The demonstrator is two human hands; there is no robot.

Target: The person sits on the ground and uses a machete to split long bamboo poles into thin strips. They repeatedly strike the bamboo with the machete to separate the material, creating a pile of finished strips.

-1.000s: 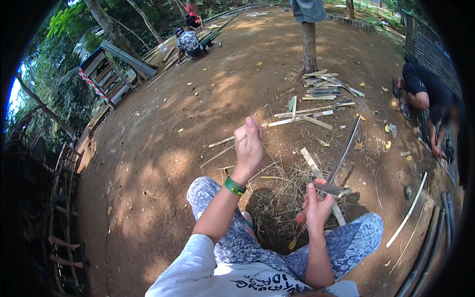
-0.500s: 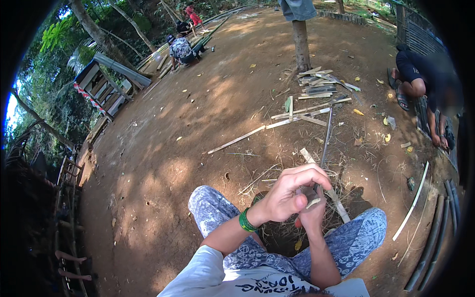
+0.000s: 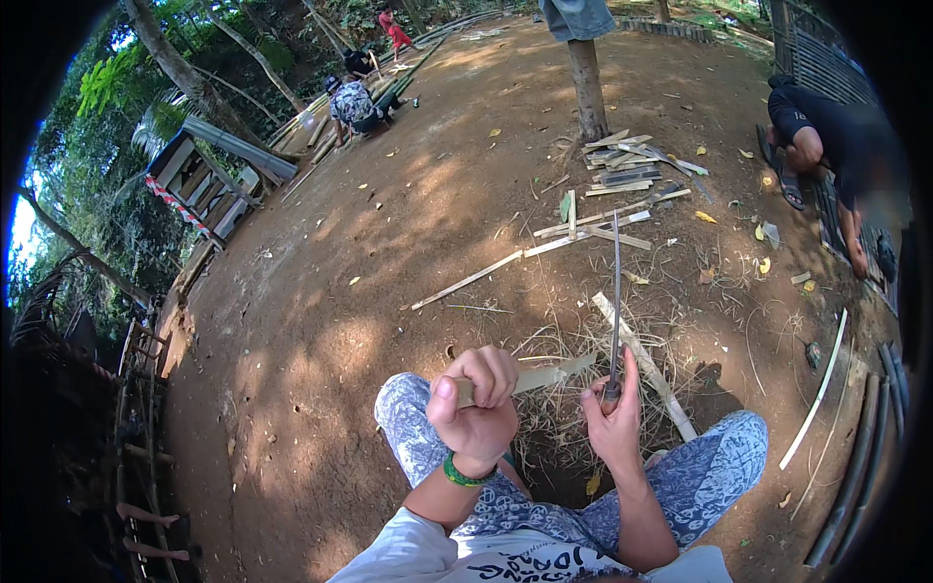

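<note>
left hand (image 3: 476,408) lowered onto bamboo strip (image 3: 549,374).

Left hand (image 3: 476,408) lower, gripping bamboo strip (image 3: 544,375).

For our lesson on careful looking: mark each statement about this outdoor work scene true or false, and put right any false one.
1. The left hand grips a bamboo strip. True.
2. The right hand holds a hammer. False: it holds a knife with a long thin blade pointing away from the person.
3. A green wristband sits on the left wrist. True.
4. The ground is paved with tiles. False: it is bare dirt with dry shavings.
5. Cut bamboo pieces lie near a post. True.
6. Nobody else is in view. False: another person bends at the right, and more work far off.
</note>
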